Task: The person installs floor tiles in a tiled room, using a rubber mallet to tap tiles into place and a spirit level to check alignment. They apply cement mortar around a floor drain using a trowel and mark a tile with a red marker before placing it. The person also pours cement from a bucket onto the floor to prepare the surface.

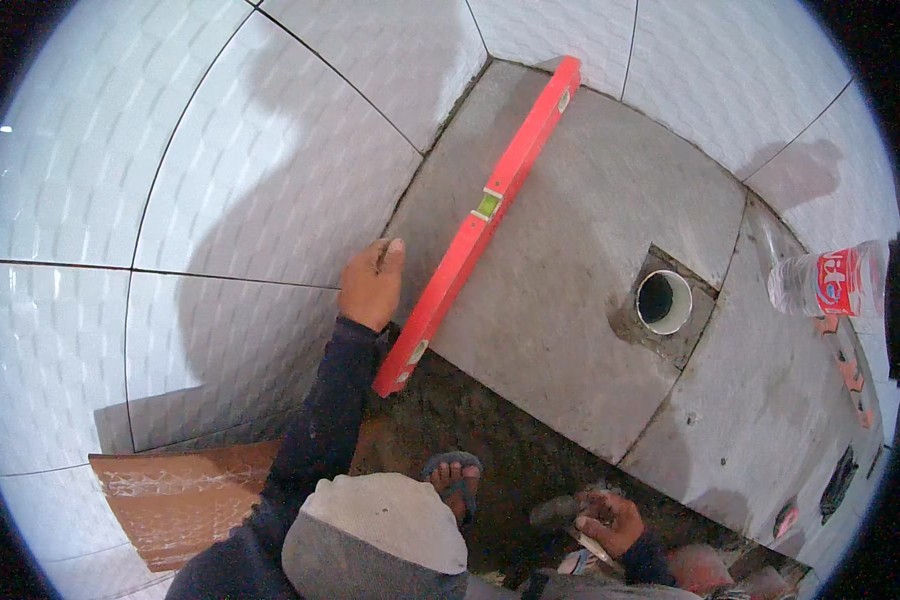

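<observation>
A long red spirit level [448,275] lies slantwise across the grey floor tile [560,240]. Its far end reaches the back wall, and its near end sticks out past the tile's edge. My left hand [372,284] is beside the level, at the joint of the left wall and floor. Its fingers are closed around something small and dark, too small to name. At the lower right, my right hand [611,522] closes on a thin light-coloured tool [594,546]. Part of the tool is hidden, so its kind does not show.
A white pipe opening [664,302] sits in a square floor cut-out. A red-labelled plastic bottle [832,283] and an orange strip [850,370] are at right. A brown sheet [185,490] lies lower left. A sandalled foot [457,483] rests on the dark lower ground.
</observation>
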`<control>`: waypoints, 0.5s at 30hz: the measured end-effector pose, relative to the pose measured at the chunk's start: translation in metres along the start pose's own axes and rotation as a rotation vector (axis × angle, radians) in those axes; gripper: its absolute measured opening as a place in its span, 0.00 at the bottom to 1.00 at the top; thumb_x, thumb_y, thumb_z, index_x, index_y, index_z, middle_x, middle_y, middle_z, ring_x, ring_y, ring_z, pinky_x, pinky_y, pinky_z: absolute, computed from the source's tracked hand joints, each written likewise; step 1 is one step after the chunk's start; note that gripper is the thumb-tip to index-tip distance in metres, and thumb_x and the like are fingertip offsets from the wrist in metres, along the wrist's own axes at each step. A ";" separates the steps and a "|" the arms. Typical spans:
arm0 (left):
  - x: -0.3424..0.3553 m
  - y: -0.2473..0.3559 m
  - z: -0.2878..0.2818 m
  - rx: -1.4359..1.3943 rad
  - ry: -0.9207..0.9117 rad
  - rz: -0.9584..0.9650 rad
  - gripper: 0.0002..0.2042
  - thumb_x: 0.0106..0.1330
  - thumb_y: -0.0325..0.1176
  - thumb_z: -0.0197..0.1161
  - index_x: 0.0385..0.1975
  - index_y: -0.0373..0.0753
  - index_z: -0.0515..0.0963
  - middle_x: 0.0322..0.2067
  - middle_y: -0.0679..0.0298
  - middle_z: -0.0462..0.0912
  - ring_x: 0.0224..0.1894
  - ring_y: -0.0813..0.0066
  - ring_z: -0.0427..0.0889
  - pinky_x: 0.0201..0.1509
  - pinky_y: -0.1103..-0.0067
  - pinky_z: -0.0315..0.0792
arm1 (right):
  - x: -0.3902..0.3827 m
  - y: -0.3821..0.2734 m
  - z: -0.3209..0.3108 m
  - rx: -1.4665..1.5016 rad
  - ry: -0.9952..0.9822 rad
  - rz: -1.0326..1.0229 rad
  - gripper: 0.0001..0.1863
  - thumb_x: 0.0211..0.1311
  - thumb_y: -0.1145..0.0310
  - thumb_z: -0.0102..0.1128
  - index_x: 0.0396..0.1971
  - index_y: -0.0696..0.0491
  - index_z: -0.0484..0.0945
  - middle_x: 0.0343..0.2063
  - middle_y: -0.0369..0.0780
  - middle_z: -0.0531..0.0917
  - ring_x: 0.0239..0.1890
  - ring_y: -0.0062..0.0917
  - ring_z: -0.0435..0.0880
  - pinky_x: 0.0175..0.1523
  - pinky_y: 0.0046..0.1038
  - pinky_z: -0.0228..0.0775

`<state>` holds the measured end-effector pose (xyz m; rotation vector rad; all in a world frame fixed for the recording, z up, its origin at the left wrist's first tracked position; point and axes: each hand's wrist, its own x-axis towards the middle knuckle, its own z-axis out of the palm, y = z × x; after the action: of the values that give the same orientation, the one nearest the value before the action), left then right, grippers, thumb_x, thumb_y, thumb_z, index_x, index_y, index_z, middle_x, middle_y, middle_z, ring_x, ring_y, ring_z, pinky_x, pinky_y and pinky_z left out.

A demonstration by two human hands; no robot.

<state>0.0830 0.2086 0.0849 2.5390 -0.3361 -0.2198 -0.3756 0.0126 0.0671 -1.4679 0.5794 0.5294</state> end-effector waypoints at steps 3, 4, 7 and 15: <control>0.006 -0.004 0.003 -0.035 -0.014 0.021 0.21 0.69 0.45 0.54 0.46 0.31 0.79 0.39 0.48 0.84 0.44 0.54 0.83 0.48 0.68 0.72 | 0.000 -0.002 -0.001 0.093 0.042 -0.027 0.21 0.56 0.66 0.67 0.48 0.58 0.78 0.28 0.39 0.84 0.31 0.22 0.82 0.40 0.27 0.74; 0.008 -0.004 0.004 -0.036 -0.012 0.041 0.21 0.69 0.45 0.54 0.46 0.31 0.79 0.40 0.48 0.84 0.44 0.54 0.83 0.49 0.68 0.72 | 0.001 -0.002 -0.002 0.102 0.029 -0.010 0.21 0.56 0.65 0.68 0.49 0.58 0.78 0.28 0.38 0.84 0.31 0.22 0.82 0.40 0.27 0.74; 0.010 0.001 0.003 -0.029 -0.014 0.051 0.20 0.68 0.43 0.55 0.47 0.31 0.79 0.41 0.48 0.84 0.45 0.55 0.83 0.50 0.69 0.73 | 0.004 -0.001 -0.003 0.077 0.030 -0.051 0.21 0.58 0.62 0.68 0.47 0.57 0.77 0.28 0.40 0.85 0.32 0.25 0.84 0.39 0.29 0.76; 0.007 0.019 -0.015 -0.015 -0.043 0.013 0.20 0.65 0.40 0.61 0.49 0.30 0.78 0.43 0.48 0.84 0.46 0.60 0.83 0.51 0.70 0.74 | 0.004 0.003 -0.058 0.540 -0.254 0.372 0.26 0.62 0.66 0.62 0.59 0.57 0.71 0.32 0.43 0.84 0.29 0.32 0.79 0.39 0.34 0.72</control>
<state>0.0891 0.1986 0.1070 2.5194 -0.3657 -0.2713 -0.3768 -0.0456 0.0618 -0.7698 0.7282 0.7667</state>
